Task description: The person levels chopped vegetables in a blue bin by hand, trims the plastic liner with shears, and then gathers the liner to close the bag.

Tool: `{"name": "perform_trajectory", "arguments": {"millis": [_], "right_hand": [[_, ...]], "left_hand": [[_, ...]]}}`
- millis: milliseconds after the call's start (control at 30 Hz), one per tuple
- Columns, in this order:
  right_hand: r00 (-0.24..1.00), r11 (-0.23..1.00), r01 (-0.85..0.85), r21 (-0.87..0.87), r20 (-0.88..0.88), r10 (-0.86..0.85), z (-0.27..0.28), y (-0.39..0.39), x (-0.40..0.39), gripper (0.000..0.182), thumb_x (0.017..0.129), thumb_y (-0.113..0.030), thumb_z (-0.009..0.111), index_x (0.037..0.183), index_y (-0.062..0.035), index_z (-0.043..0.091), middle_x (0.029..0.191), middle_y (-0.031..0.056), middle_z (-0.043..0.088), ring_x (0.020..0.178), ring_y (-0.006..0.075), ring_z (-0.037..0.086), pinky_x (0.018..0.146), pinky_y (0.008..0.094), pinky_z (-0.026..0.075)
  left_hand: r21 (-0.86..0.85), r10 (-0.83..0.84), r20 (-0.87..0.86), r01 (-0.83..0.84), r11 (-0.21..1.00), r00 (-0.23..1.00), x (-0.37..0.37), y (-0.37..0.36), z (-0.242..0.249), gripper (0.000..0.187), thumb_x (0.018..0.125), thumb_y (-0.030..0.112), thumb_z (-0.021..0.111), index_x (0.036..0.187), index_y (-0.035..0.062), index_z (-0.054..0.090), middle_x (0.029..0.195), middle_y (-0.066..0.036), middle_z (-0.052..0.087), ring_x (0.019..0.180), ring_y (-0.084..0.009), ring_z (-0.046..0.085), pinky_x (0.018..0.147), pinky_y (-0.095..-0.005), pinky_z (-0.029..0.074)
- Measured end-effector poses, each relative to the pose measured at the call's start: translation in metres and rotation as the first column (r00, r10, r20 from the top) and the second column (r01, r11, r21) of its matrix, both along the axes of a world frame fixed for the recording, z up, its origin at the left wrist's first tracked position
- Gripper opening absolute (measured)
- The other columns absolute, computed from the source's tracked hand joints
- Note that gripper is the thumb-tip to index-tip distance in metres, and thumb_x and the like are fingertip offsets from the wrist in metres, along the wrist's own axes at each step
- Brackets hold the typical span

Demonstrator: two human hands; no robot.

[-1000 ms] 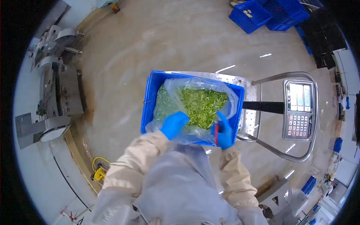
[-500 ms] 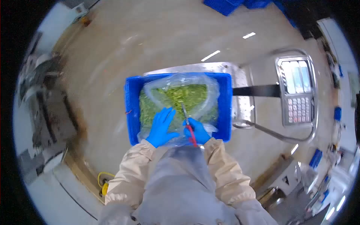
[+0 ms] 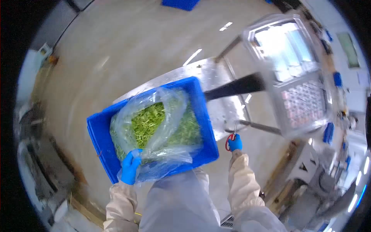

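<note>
A blue crate (image 3: 209,133) holds a clear plastic bag (image 3: 172,116) full of chopped green vegetables (image 3: 145,125). The bag's mouth gapes, so the green pieces show through it. At the crate's near left corner, my left hand (image 3: 130,169), in a blue glove, has its fingers closed on the bag's edge. My right hand (image 3: 235,144), gloved the same way, is out to the right of the crate. It grips scissors (image 3: 230,138) by their red handles, with the blades pointing away from me.
Under the crate is a metal scale platform (image 3: 228,104). A dark post links it to a display with a keypad (image 3: 303,101) at the right, blurred. Machinery (image 3: 46,166) stands along the left side. Another blue container (image 3: 181,3) sits on the floor at the top.
My right hand has swung right with the scissors, out of the crate. My left hand has gone from lying open on the bag to gripping its edge. The view has turned.
</note>
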State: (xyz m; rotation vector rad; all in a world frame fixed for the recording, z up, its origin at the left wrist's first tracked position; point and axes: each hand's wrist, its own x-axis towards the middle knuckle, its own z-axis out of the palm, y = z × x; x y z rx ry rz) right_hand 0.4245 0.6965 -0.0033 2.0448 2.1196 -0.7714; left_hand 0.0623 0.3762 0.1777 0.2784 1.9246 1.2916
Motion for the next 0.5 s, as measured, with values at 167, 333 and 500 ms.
{"name": "perform_trajectory", "arguments": {"millis": [167, 333, 500], "right_hand": [[0.989, 0.958, -0.141, -0.250, 0.009, 0.148, -0.213, 0.050, -0.007, 0.057, 0.073, -0.043, 0.061, 0.115, -0.0090, 0.043, 0.101, 0.0272, 0.057, 0.095, 0.0423, 0.055, 0.080, 0.0472, 0.045], [0.962, 0.871, -0.244, -0.427, -0.223, 0.160, -0.239, 0.078, -0.008, 0.051, 0.078, -0.034, 0.059, 0.120, -0.0090, 0.044, 0.100, 0.0246, 0.059, 0.091, 0.0365, 0.059, 0.075, 0.0439, 0.047], [0.973, 0.999, 0.007, -0.039, -0.231, -0.016, -0.035, 0.065, -0.081, 0.044, 0.083, -0.026, 0.057, 0.121, -0.0073, 0.046, 0.092, 0.0184, 0.064, 0.077, 0.0233, 0.064, 0.060, 0.0369, 0.050]], "left_hand": [[-0.026, 0.092, 0.054, -0.090, 0.996, 0.994, 0.011, -0.027, -0.024, 0.017, 0.084, 0.012, 0.055, 0.096, 0.0013, 0.058, 0.089, -0.006, 0.059, 0.077, -0.0135, 0.054, 0.071, -0.0267, 0.044], [0.059, 0.418, 0.172, -0.433, 0.899, 0.892, 0.015, -0.033, -0.012, 0.019, 0.083, 0.019, 0.058, 0.088, 0.0003, 0.058, 0.084, -0.012, 0.060, 0.069, -0.0182, 0.056, 0.070, -0.0322, 0.046], [0.089, 0.343, 0.158, -0.360, 0.929, 0.926, 0.002, -0.037, 0.003, 0.028, 0.083, 0.025, 0.060, 0.094, -0.0006, 0.058, 0.085, -0.012, 0.060, 0.075, -0.0202, 0.057, 0.074, -0.0338, 0.046]]}}
